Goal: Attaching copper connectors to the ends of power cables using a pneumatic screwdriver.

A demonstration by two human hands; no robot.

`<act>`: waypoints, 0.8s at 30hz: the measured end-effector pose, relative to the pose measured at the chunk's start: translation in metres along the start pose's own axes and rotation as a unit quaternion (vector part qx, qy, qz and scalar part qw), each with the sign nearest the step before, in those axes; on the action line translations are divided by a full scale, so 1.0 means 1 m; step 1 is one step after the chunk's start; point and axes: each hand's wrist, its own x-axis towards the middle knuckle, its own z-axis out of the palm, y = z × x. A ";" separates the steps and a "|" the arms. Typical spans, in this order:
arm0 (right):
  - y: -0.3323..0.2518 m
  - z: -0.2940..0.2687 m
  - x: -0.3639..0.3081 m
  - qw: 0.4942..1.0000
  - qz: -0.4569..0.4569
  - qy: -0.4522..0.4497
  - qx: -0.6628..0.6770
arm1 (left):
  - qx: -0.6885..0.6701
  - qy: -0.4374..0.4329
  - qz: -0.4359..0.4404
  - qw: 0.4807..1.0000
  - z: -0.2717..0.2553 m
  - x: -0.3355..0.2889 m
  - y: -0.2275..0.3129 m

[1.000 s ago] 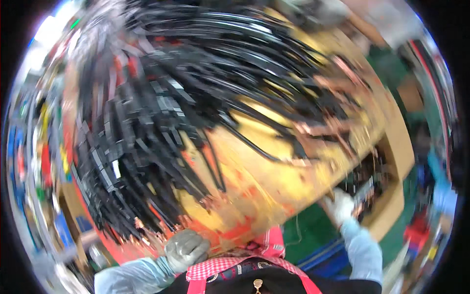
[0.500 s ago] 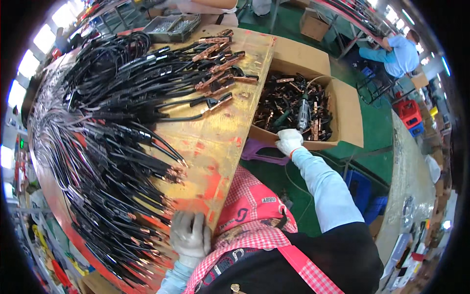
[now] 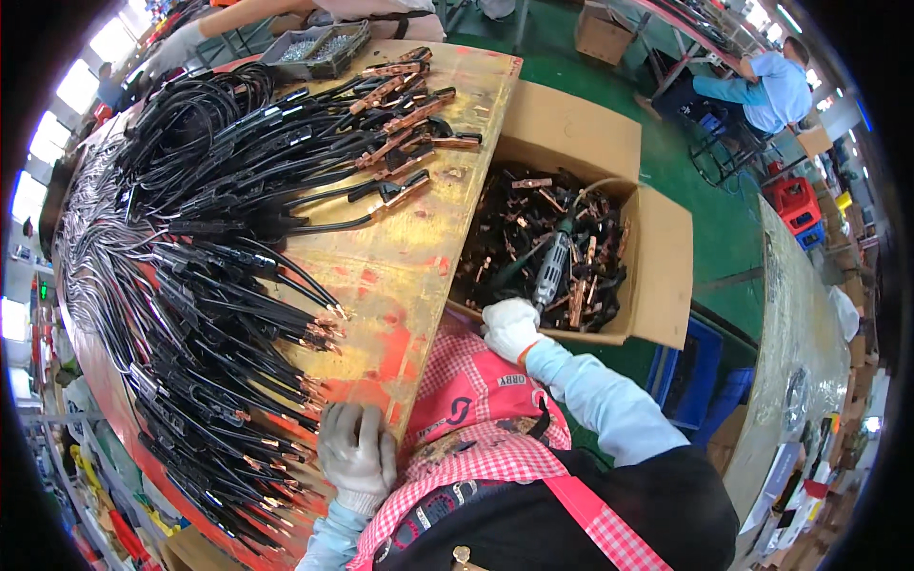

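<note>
My right hand [image 3: 511, 326], in a white glove, grips the near edge of an open cardboard box [image 3: 664, 271] to the right of the table. Many black clamps with copper-coloured jaws [image 3: 577, 303] fill the box, and a grey hand-held power tool [image 3: 552, 270] with a cord lies on top of them. In a greyish glove, my left hand [image 3: 357, 449] rests on the table's near edge, fingers slightly bent and apart, holding nothing. Bare copper ends of black cables [image 3: 228, 400] lie just beside it. Farther off, more cables end in copper-jawed clamps [image 3: 405, 116].
The worn yellow and red tabletop [image 3: 405, 271] runs along my left. A grey divided tray [image 3: 319, 52] of small metal parts stands at its far side, near another person's gloved hand [image 3: 174, 48]. Blue crates [image 3: 692, 366] stand right of the box; a seated person [image 3: 762, 86] is farther back.
The cardboard box, with the power tool inside, has come closer to me along with my right hand. My left hand stays on the table edge. Another person's gloved hand has appeared at the far left.
</note>
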 end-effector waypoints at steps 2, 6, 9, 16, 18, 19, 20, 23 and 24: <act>-0.010 0.004 -0.011 1.000 -0.009 0.000 -0.011 | -0.019 -0.023 -0.011 0.999 -0.001 0.001 -0.003; -0.023 -0.007 -0.020 0.998 0.014 -0.061 -0.016 | -0.034 -0.015 -0.006 0.999 -0.002 0.002 -0.005; -0.024 -0.016 -0.015 0.999 -0.013 -0.034 -0.008 | -0.050 -0.027 -0.014 0.998 -0.008 0.002 -0.013; -0.048 -0.066 -0.017 0.976 -0.028 0.119 0.180 | -0.087 0.052 0.007 0.995 -0.006 -0.012 -0.027; -0.073 -0.098 -0.016 0.934 -0.001 0.162 0.320 | -0.119 0.070 0.013 0.990 -0.003 -0.014 -0.032; -0.091 -0.122 -0.010 0.942 -0.001 0.158 0.296 | -0.126 0.071 0.009 0.989 -0.002 -0.016 -0.034; -0.100 -0.123 0.003 0.936 -0.033 0.184 0.300 | -0.133 0.070 0.013 0.988 -0.001 -0.016 -0.035; -0.161 -0.135 0.059 0.930 -0.069 0.164 0.321 | -0.144 0.099 0.000 0.985 0.001 -0.027 -0.040; -0.179 -0.139 0.078 0.934 -0.072 0.154 0.315 | -0.166 0.096 0.007 0.981 0.002 -0.027 -0.041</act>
